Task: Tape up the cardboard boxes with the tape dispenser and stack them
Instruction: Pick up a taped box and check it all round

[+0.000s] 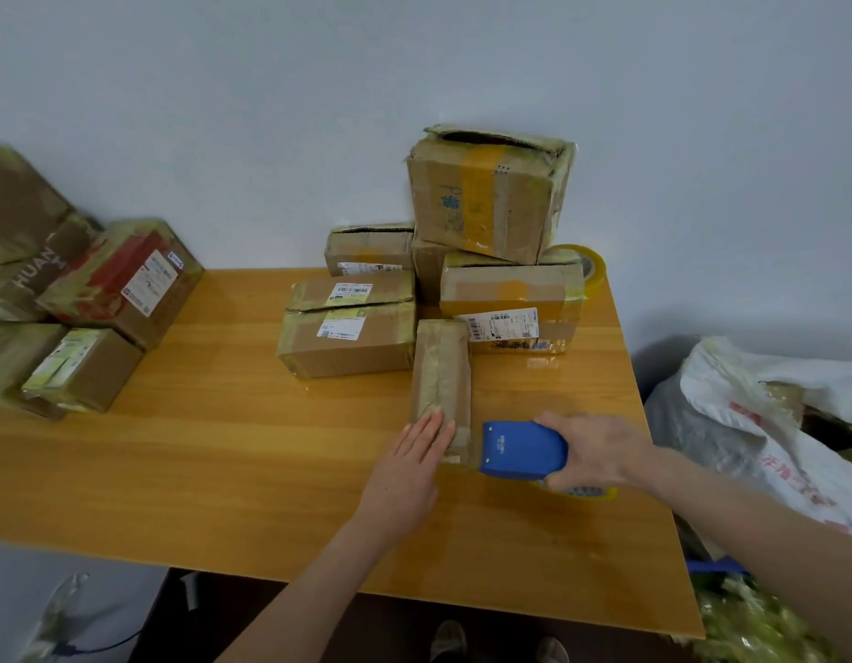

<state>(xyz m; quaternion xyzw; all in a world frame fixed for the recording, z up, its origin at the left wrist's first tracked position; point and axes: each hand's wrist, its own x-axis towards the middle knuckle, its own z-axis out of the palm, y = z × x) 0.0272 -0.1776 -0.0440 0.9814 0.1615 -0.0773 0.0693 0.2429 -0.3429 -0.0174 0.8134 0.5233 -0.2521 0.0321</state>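
Closest in, the left hand (417, 452) lies flat, fingers straight, pressing on the near end of a long narrow cardboard box (441, 370). That box sits lengthwise on the glossy orange wood-grain tabletop (223, 423) and is wrapped all over in shiny clear tape. Just to its right, the right hand (596, 452) is curled around a blue plastic tape dispenser (522, 449), whose front edge is right at the box's near corner, with a yellowish roll peeking out underneath. Off the tabletop's right edge there's a crumpled white sack (773, 423) with red print, can't tell what's in it. Further back is a cluster of taped brown boxes: two flat labelled boxes (347, 344) stacked on the left, a wide box (510, 299) with an orange tape band on the right, and a battered big box (488, 198) tilted on top, its top torn open. A spare tape roll (591, 263) pokes out behind the wide one. Far left, another box pile (118, 284) sits at the tabletop's edge.
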